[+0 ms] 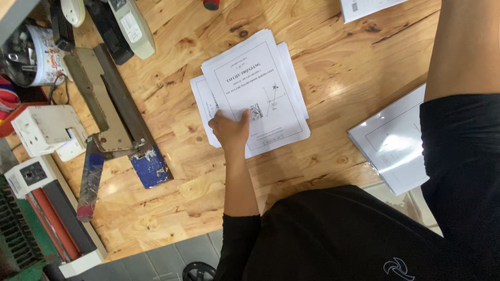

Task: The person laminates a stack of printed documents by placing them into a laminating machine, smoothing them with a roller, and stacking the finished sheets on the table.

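Tin can point(32, 54) seen at far left edge of wooden table point(172, 171); contents dark, not discernible. Stack of printed sheets point(258, 88) lying mid-table, sheets fanned unevenly, long axis running from near edge toward far edge, slightly tilted leftward at top. Left hand point(229, 130) pressed on stack's near-left corner, fingers curled at paper edge, thumb on top sheet; pinch or mere press cannot be told. Right hand out of view; only forearm seen. Plastic-covered booklet point(390, 140) lying well apart, right. Heavy-duty stapler point(112, 112) left of stack.

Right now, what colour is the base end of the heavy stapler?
Blue, with chipped paint, on the long metal stapler; the head view shows it best.
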